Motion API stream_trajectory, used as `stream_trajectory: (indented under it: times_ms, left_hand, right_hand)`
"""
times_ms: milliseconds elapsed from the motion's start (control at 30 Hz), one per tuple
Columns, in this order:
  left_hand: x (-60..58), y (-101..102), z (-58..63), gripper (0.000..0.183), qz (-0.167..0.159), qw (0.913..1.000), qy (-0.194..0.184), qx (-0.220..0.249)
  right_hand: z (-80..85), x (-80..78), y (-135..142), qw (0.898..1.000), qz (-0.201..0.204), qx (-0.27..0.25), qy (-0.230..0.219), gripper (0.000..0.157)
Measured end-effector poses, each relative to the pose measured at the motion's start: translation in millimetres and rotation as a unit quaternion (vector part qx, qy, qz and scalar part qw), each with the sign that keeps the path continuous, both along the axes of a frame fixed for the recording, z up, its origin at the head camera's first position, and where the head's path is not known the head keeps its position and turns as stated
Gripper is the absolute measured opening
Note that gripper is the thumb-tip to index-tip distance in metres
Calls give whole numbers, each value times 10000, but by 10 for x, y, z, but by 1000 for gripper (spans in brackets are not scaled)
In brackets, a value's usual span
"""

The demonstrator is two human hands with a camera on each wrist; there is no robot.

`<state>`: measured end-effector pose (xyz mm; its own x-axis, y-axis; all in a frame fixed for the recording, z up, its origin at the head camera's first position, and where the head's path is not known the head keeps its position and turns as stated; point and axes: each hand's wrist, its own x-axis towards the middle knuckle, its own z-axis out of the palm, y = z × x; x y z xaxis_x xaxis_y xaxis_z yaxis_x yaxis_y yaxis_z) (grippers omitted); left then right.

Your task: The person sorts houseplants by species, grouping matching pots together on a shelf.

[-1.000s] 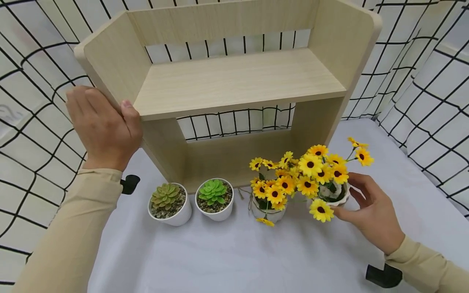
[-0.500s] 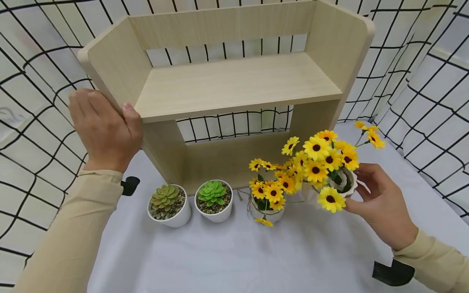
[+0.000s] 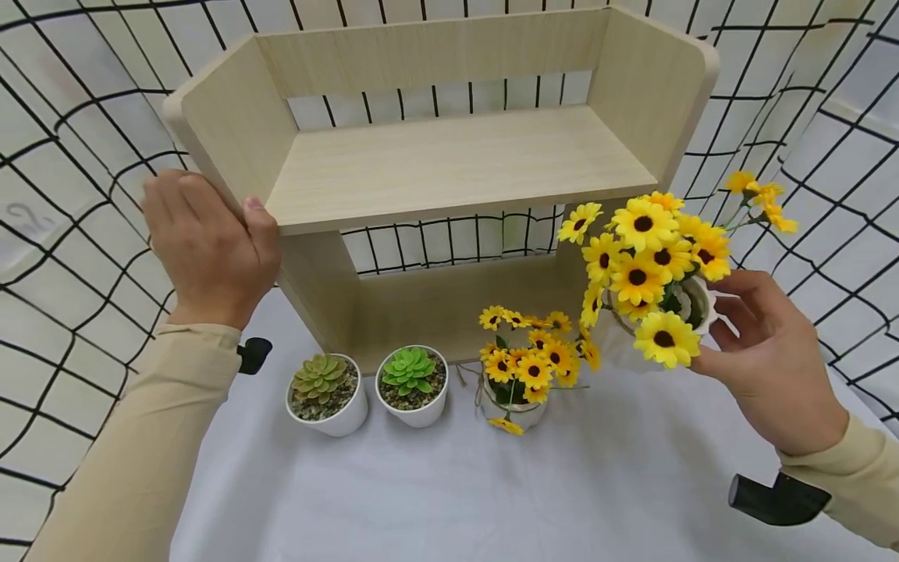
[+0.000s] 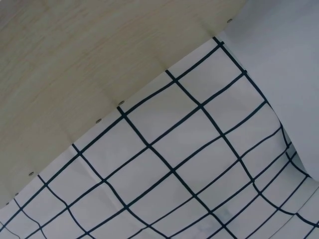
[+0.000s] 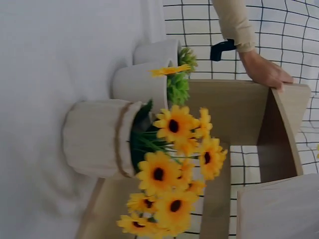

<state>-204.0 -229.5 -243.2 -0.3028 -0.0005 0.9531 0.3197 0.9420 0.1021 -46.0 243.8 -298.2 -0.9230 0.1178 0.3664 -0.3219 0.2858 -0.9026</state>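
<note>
A two-tier wooden shelf [image 3: 456, 156] stands on the white cloth. My left hand [image 3: 214, 246] grips its left side panel, thumb over the front edge; the left wrist view shows only the panel [image 4: 89, 64] and mesh. To the right, my right hand [image 3: 779, 359] holds a white pot of yellow sunflowers [image 3: 642, 269] off the cloth, in front of the shelf's right side. Its fingers lie partly behind the pot. Another pot of sunflowers [image 3: 523, 371] stands on the cloth by the shelf's front edge, upright in its pale wrapped pot [image 5: 97, 139].
Two white pots hold succulents, a reddish-green one [image 3: 326, 394] and a bright green one [image 3: 413, 385], in a row before the shelf. Black wire mesh [image 3: 77, 257] encloses the back and sides. White cloth [image 3: 456, 492] covers the surface.
My right hand has lifted the pot of sunflowers from beside the other flower pot, up and to the right. The left hand stays on the shelf panel.
</note>
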Motion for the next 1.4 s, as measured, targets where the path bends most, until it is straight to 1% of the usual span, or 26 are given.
stream_trajectory:
  times_ms: [67,100,133,233,333,467,567,600,833,1000,1100,1133,1267,1333,1400]
  left_hand:
    - [-8,-6,-5,49,-41,10000,3,7]
    - [-13,-10,-8,49,-54,10000,-2,2]
    - [-18,-14,-10,48,-57,10000,-11,-9]
    - [-36,-20,-18,47,-70,10000,16,-58]
    - [-50,-22,-20,47,-45,9999,32,-132]
    - [-59,-26,-18,47,-63,9998,-8,-189]
    - [-60,-34,-19,46,-44,9997,-61,-231]
    - [-59,-37,-19,46,-32,9997,-72,-242]
    - [-35,-68,-19,48,75,9993,-159,-317]
    - [-26,-71,-18,47,8,9995,-129,-284]
    - [-22,-70,-15,46,-9,9996,-108,-278]
    - [-20,-69,-14,46,-1,9996,-101,-280]
    - [-18,-65,-12,45,-82,9997,-42,-213]
    - [-23,-59,-10,44,-136,9998,6,-165]
    - [-30,-53,-8,43,-193,9997,50,-118]
  right_hand:
    - [67,-9,-5,10000,-9,-83,-14,73]
    - [100,-15,-5,9998,38,-219,-1,72]
    - [136,-22,-5,9998,23,-188,-1,71]
    - [238,-48,-1,9982,228,-551,56,69]
    - [347,-76,9,9968,376,-698,38,66]
    - [493,-124,1,9980,276,-558,-138,66]
    - [591,-168,-13,9981,196,-545,-232,68]
    - [619,-185,-16,9972,263,-667,-201,68]
    - [837,-319,-99,9927,508,-1095,-86,70]
    - [1016,-422,-186,9874,727,-1404,-30,72]
    - [1124,-483,-257,9829,896,-1605,60,74]
    - [1162,-506,-285,9799,978,-1738,98,75]
    - [1283,-605,-409,9708,1136,-2106,198,72]
    - [1332,-662,-467,9664,1199,-2260,230,68]
    - [1371,-714,-524,9654,1203,-2301,253,66]
